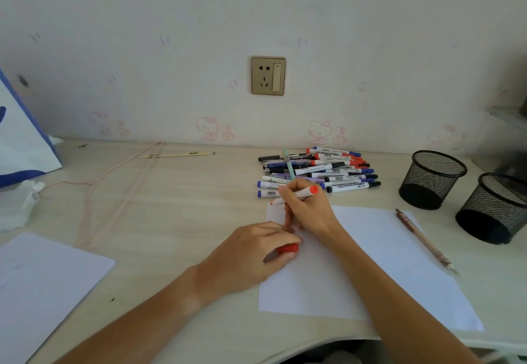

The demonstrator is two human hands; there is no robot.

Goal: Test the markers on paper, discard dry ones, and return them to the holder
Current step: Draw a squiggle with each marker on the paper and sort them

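Fingers of my right hand pinch the uncapped red marker, tip at the far-left corner of the paper; my left hand grips its red cap. Testing step: next comes a stroke, then recapping, with the mesh holders standing to the right.

A home bedroom desk, shown by cartoon-cat wallpaper.

Wall socket, pink cord, blue-trimmed bag.
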